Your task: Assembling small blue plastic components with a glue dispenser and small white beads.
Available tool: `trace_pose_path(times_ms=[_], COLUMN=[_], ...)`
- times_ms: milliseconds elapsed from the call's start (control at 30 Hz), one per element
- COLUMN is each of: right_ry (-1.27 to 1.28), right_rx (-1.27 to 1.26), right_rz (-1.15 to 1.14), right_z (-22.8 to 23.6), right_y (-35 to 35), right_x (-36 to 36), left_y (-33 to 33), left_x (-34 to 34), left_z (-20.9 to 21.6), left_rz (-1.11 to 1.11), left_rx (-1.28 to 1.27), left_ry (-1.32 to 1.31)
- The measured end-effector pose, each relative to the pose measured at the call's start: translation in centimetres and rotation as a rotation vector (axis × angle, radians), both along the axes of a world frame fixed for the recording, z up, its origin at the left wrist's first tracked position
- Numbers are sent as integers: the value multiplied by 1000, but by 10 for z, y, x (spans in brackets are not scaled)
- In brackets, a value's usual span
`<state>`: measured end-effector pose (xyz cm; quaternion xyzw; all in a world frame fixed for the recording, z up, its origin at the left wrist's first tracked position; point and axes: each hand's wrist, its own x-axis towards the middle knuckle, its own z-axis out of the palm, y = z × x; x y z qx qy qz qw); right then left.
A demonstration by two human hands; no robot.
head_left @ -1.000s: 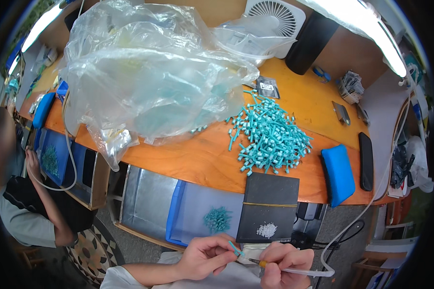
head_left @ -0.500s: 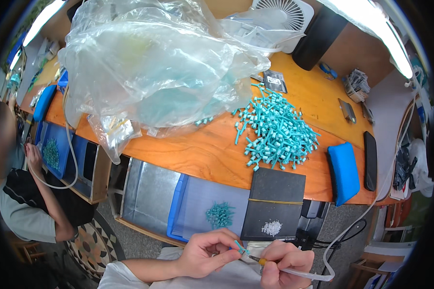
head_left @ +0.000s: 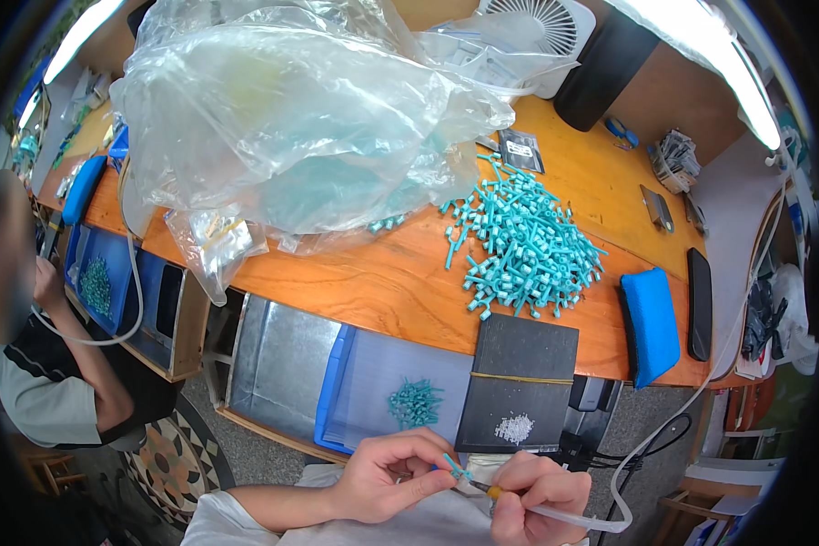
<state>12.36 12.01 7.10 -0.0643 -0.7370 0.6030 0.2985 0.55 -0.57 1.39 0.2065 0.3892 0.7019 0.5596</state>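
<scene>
Little shifts from moment ago: our left grip (head_left: 387,482) stays pinched on teal piece (head_left: 458,470), right grip (head_left: 537,496) clamped on yellow-collared tool (head_left: 494,492); we remain mid-work.

The top edge is cropping the bag (head_left: 291,136) and, right of it, the fan (head_left: 555,29). Left of the bag, a co-worker's head (head_left: 5,259) is showing blurred. Below the bag, the left hand (head_left: 391,478) is partly hiding a teal piece (head_left: 458,467), its details looking too small to tell.
</scene>
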Motion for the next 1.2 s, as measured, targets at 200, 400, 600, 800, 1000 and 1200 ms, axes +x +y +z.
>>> trace_pose_path(times_ms=[200, 400, 600, 800, 1000, 1200], right_ry=[16, 23, 72, -51, -99, -108], right_rx=[82, 2, 183, 218, 172, 190], right_rz=[43, 24, -546, -529, -513, -501], right_z=[-2, 9, 4, -3, -2, -1], right_y=[4, 10, 32, 54, 56, 56], right_x=[-3, 2, -19, -17, -25, -25], left_y=[1, 2, -3, 1, 0, 1], left_x=[-3, 0, 0, 1, 0, -1], left_z=[0, -4, -4, -2, 0, -1], left_rz=[20, -5, 7, 3, -6, -13], left_rx=[13, 12, 23, 29, 28, 39], left_ry=[74, 85, -19, -28, -43, -51])
